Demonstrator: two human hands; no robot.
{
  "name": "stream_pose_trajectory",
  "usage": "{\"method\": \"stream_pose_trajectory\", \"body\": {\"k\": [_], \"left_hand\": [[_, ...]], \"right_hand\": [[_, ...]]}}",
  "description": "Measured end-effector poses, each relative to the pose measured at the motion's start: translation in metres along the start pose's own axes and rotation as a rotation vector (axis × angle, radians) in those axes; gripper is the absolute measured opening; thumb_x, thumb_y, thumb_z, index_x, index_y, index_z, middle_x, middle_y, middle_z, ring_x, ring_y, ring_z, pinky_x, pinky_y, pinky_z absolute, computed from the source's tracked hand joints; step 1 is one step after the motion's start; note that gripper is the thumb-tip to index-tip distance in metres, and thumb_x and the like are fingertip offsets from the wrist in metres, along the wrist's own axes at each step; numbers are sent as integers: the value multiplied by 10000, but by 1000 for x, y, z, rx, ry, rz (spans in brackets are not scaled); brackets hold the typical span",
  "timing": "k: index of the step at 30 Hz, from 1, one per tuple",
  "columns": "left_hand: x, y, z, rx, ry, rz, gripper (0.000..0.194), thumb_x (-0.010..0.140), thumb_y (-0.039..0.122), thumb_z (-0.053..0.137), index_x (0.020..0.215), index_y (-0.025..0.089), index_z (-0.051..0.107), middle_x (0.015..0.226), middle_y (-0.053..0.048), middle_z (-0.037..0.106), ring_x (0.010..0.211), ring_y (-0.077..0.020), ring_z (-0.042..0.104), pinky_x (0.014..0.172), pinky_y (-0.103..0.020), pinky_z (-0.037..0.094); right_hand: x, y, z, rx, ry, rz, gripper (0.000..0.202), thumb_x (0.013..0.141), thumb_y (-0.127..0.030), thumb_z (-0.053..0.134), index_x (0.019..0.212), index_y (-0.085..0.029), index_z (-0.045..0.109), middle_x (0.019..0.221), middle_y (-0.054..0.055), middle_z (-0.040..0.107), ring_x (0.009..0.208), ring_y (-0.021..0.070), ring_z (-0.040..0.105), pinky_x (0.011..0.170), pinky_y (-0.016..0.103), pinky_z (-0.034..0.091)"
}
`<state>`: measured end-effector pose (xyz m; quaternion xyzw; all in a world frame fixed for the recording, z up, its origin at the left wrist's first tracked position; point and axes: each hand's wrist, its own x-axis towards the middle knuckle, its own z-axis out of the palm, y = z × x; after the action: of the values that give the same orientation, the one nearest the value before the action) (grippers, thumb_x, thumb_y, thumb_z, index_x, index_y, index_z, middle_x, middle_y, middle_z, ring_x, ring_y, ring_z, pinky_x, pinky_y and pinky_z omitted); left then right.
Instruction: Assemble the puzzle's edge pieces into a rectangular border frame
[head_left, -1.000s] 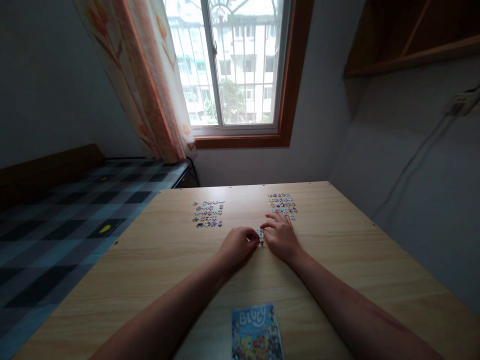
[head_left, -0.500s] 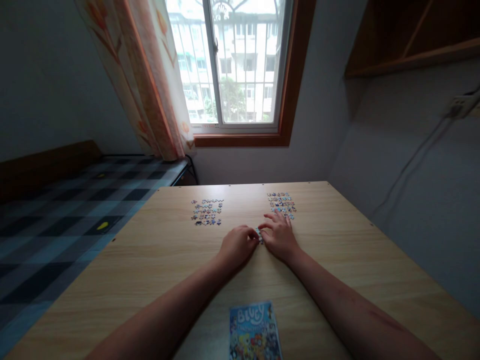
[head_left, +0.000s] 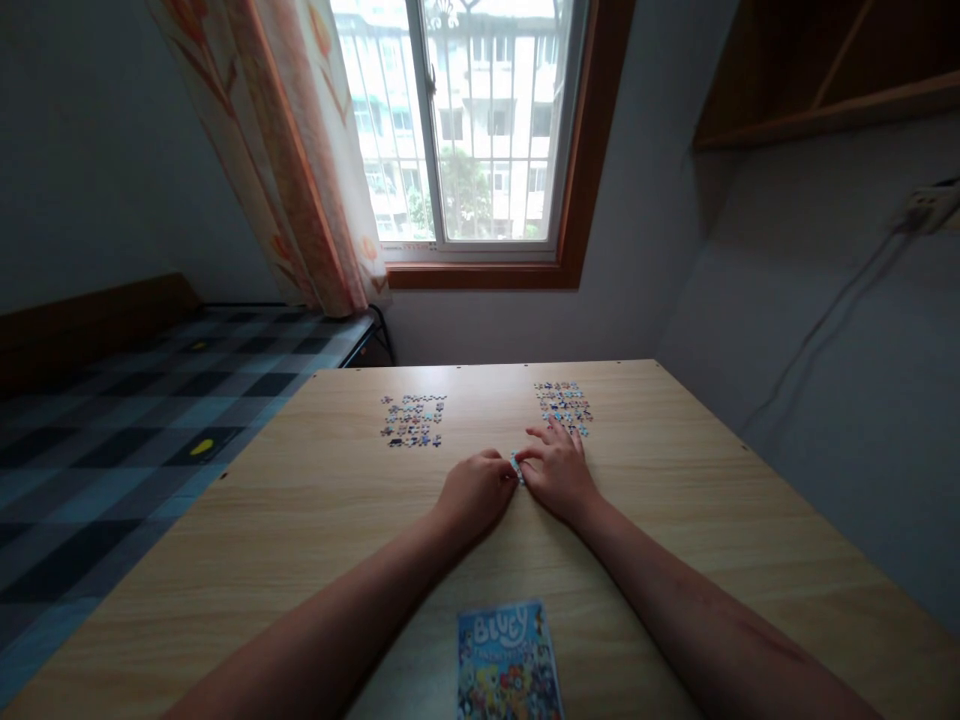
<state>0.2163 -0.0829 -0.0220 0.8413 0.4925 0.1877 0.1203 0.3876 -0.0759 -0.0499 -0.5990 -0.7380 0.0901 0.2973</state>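
Several small joined jigsaw pieces [head_left: 515,463] lie on the table between my two hands, partly hidden by the fingers. At their left side, my left hand [head_left: 478,488] is closed, with its thumb and fingertips pressed together on the pieces. My right hand [head_left: 556,468] holds the other side between thumb and index finger. Its remaining fingers spread forward, reaching the near edge of the right group of loose jigsaw pieces [head_left: 564,400]. Farther left, a second group of loose pieces [head_left: 415,420] lies in rough rows.
The pale wooden table [head_left: 315,520] runs toward the window wall. Between my forearms, near the front, lies a blue Bluey picture card or booklet [head_left: 510,660]. A bed with a checked cover [head_left: 150,440] stands left. A shelf [head_left: 825,115] hangs at the upper right.
Both hands stay at the joined pieces with almost no movement. The view has shifted very slightly.
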Motion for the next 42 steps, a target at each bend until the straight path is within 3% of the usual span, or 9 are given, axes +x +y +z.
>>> {"method": "stream_pose_trajectory", "body": {"k": [6,13,20,29,34,38,42], "left_hand": [[-2,2,-2,85,-29,42,276,914,274,517,906,247,791,931,-61,731,764,-185,668,712,-281,483],[-2,1,-1,60,-7,9,243,900,258,541,905,245,784,949,-57,732,774,-185,672,729,-286,482],[-1,-3,2,19,27,11,227,913,286,556,946,237,775,958,-56,726,794,-187,674,742,-289,485],[-1,-4,2,24,-14,16,197,881,323,609,934,250,784,981,-46,729,781,-185,669,730,-292,491],[0,-4,1,0,50,49,223,917,336,584,954,250,786,986,-50,731,787,-170,667,754,-283,494],[13,-29,-22,35,239,-16,282,961,378,531,932,241,775,993,-47,732,821,-163,661,773,-268,483],[22,-93,-58,161,471,-271,297,961,352,498,1002,209,755,1046,-66,725,908,-202,661,830,-289,484]], "right_hand": [[0,1,0,7,-1,-5,175,839,-276,634,894,-301,798,1344,41,627,1438,359,328,1164,682,108],[1,4,1,82,84,53,232,851,-240,592,967,-298,785,1378,35,598,1448,328,323,1186,642,128],[3,7,2,84,96,73,255,850,-223,564,970,-285,780,1372,32,605,1448,327,323,1189,633,130],[3,9,5,76,103,68,258,849,-231,549,961,-281,777,1368,36,607,1442,333,331,1185,627,148],[2,9,4,92,120,50,255,838,-219,553,945,-280,776,1349,43,617,1434,328,339,1183,616,166],[1,8,3,105,156,45,255,839,-209,550,941,-278,773,1329,37,630,1426,319,353,1177,598,200],[1,8,3,139,217,27,247,843,-198,543,920,-268,767,1303,41,644,1414,305,372,1177,581,212]]}}
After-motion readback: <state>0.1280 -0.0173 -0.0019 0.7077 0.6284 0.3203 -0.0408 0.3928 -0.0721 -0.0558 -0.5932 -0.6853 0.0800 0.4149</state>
